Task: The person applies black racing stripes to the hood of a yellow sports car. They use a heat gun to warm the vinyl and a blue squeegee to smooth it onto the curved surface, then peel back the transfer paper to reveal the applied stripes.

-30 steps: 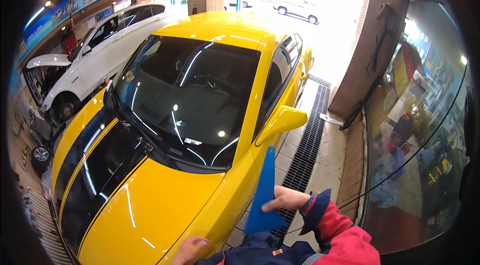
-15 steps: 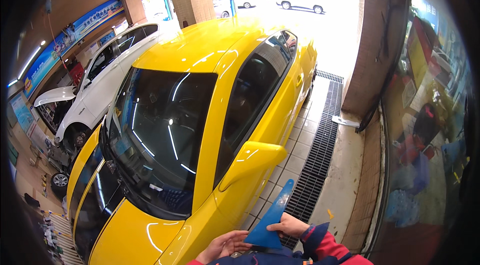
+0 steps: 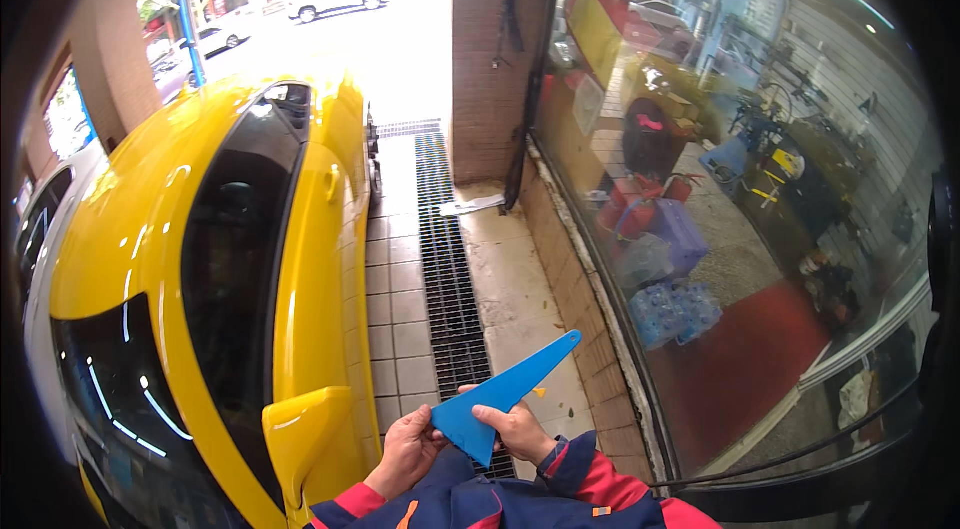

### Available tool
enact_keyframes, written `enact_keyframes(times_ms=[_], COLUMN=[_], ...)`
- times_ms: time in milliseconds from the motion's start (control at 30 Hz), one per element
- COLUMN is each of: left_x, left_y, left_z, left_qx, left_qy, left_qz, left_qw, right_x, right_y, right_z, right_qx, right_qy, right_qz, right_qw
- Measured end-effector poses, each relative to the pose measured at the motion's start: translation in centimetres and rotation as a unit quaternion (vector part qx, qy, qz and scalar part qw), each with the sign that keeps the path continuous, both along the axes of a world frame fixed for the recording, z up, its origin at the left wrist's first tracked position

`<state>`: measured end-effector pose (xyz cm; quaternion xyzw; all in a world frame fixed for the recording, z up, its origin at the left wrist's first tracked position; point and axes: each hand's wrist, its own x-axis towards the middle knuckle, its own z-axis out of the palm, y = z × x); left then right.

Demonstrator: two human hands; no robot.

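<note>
A flat blue triangular scraper [image 3: 500, 393] with a long tapering end is held in front of my body, its narrow tip pointing up and to the right. My right hand [image 3: 518, 431] is closed on its wide part, thumb lying across the top face. At the scraper's left corner, the fingers of my left hand [image 3: 408, 451] pinch the edge; part of them is hidden behind it. Just left of my hands is the yellow wing mirror [image 3: 305, 434] of a yellow car [image 3: 320, 279].
A dark floor grate [image 3: 447, 274] runs between the car and a low tiled wall [image 3: 585, 314]. Above that wall stands a large glass pane [image 3: 760, 259], with bins and bottles behind it. A brown pillar [image 3: 500, 59] rises ahead. A white object [image 3: 472, 205] lies near its foot.
My view has swung right, away from the windscreen. The scraper has tilted over to the right. My left hand, open beside it before, now closes on its corner.
</note>
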<state>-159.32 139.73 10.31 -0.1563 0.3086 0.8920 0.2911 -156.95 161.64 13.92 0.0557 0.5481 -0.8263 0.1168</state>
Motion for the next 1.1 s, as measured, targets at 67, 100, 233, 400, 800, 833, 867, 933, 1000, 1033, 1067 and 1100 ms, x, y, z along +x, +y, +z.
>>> enact_keyframes(times_ms=[67, 100, 233, 400, 800, 833, 867, 933, 1000, 1033, 1067, 1100], left_x=[-3.2, -4.7, -12.9, -20.3, -34.2, -36.1, -38.1, -43.1, -48.9, -52.4, -55.2, -58.1], left_y=[3.0, 3.8, 4.7, 2.1, -3.6, -3.6, -3.6, -4.0, -5.7, -6.9, -8.4, -10.6], left_z=[-0.1, -0.2, -0.1, 1.7, 0.4, 0.0, -0.4, -0.7, 0.2, 1.3, 2.7, 4.6], left_qx=[-0.013, 0.003, -0.089, -0.148, -0.259, -0.278, -0.303, -0.437, -0.611, -0.689, -0.753, -0.799], left_qy=[0.013, 0.028, 0.054, 0.136, 0.094, 0.086, 0.084, 0.106, 0.126, 0.115, 0.106, 0.176], left_qz=[-0.059, -0.081, -0.157, -0.211, -0.015, 0.001, 0.015, 0.062, 0.123, 0.159, 0.198, 0.256], left_qw=[0.998, 0.996, 0.982, 0.957, 0.961, 0.957, 0.949, 0.891, 0.771, 0.697, 0.618, 0.515], right_x=[-2.9, -4.5, -14.2, -26.4, -46.6, -48.8, -51.2, -56.3, -61.9, -65.3, -68.1, -71.2], right_y=[1.4, 1.7, -0.2, -2.2, -7.2, -7.4, -7.2, -6.1, -3.8, -2.0, -0.1, 1.7], right_z=[0.3, 0.4, -0.1, 0.7, -6.2, -6.7, -7.1, -7.5, -7.6, -7.5, -7.5, -7.5], right_qx=[0.082, 0.111, 0.202, 0.216, 0.179, 0.163, 0.151, 0.128, 0.098, 0.128, 0.138, 0.127], right_qy=[0.016, 0.037, 0.160, 0.208, 0.113, 0.099, 0.088, 0.072, 0.081, 0.051, 0.039, 0.043], right_qz=[-0.037, -0.047, -0.188, -0.203, 0.143, 0.169, 0.202, 0.250, 0.274, 0.266, 0.263, 0.262], right_qw=[0.996, 0.992, 0.948, 0.932, 0.967, 0.967, 0.964, 0.957, 0.953, 0.954, 0.954, 0.956])
